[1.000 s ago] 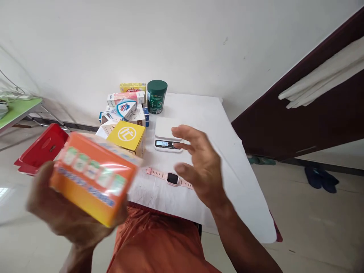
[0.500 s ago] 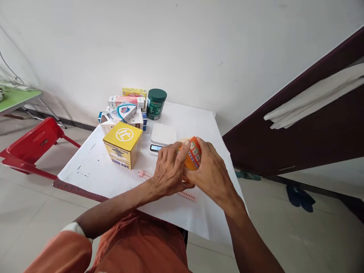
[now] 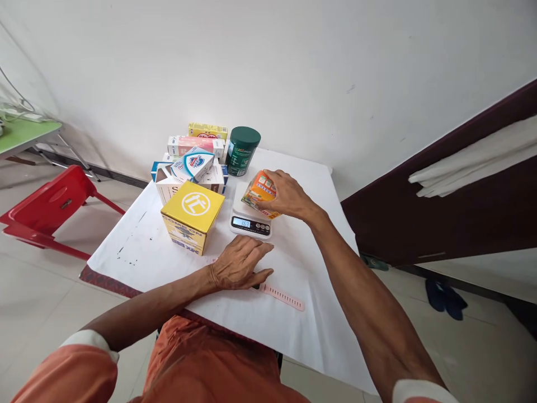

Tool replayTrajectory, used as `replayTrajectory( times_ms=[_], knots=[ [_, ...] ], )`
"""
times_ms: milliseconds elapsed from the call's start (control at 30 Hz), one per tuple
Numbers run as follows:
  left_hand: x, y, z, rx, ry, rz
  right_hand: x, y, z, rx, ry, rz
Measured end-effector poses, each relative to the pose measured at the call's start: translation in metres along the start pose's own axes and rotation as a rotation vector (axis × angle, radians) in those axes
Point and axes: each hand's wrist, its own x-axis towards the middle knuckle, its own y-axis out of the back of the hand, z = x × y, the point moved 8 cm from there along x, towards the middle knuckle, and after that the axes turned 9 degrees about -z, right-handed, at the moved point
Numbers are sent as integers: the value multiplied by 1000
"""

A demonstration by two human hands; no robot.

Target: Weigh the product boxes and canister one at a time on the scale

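**Desk:** What are you seeing around the hands?

**Me:** I'm watching the right hand (image 3: pixel 289 196) gripping an orange box (image 3: pixel 260 190). Its fingers are curling over the box's top and right side, with the thumb underneath. The box is sitting tilted on the white scale (image 3: pixel 247 196), and I can't tell whether it is resting there fully. The scale's display is glowing just below those fingertips, but its digits are too small for me to trust.

**Desk:** And the left?

**Me:** The left hand (image 3: pixel 237 263) is lying palm down on the white table (image 3: pixel 302 252), fingers loosely spread and pinching nothing. It is covering part of a pink watch (image 3: pixel 282 296), whose strap is sticking out to the right of the fingers.

**Desk:** Is anything crowding them?

**Me:** A yellow box (image 3: pixel 192 215) is standing just left of the left fingertips, close beside the scale. Beyond it, a pile of small cartons (image 3: pixel 193 162) is stacking up towards the wall. Nothing is lying between the 2 hands except the scale's front edge. A red chair (image 3: pixel 54 204) is standing well apart, off the table's left side.

**Desk:** Any containers?

**Me:** 1 green jar (image 3: pixel 242 150) is standing upright just beyond the right fingertips, lid on, so its contents are staying hidden. Every carton I'm seeing is closed.
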Motion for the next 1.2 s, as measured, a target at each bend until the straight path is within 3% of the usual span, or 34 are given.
replayTrajectory(
  times_ms=[233, 433, 600, 667, 767, 833, 900, 1033, 1133, 1200],
  knots=[
    [3, -2, -18, -121, 172, -154, 22, -19, -1, -114, 6, -156],
    [-2, -7, -33, -218, 326, -195, 30, -25, 3, -84, 5, -208],
    [-8, -14, -50, -296, 486, -153, 27, -23, 6, 43, -18, -232],
    [-10, -14, -55, -328, 523, -107, 17, -17, 14, 187, -56, -167],
    [-15, -12, -64, -394, 603, -43, -13, -13, 40, 559, -129, 78],
    [-20, -13, -73, -457, 698, -32, -41, -25, 67, 837, -217, 295],
    [-24, -14, -81, -537, 797, -31, -69, -54, 93, 1042, -349, 424],
    [-27, -16, -95, -681, 939, 18, -98, -109, 111, 1316, -415, 501],
    [-26, -20, -101, -723, 1002, 75, -103, -120, 114, 1405, -401, 592],
    [-26, -21, -103, -714, 1022, 122, -97, -120, 115, 1436, -399, 571]
  ],
)
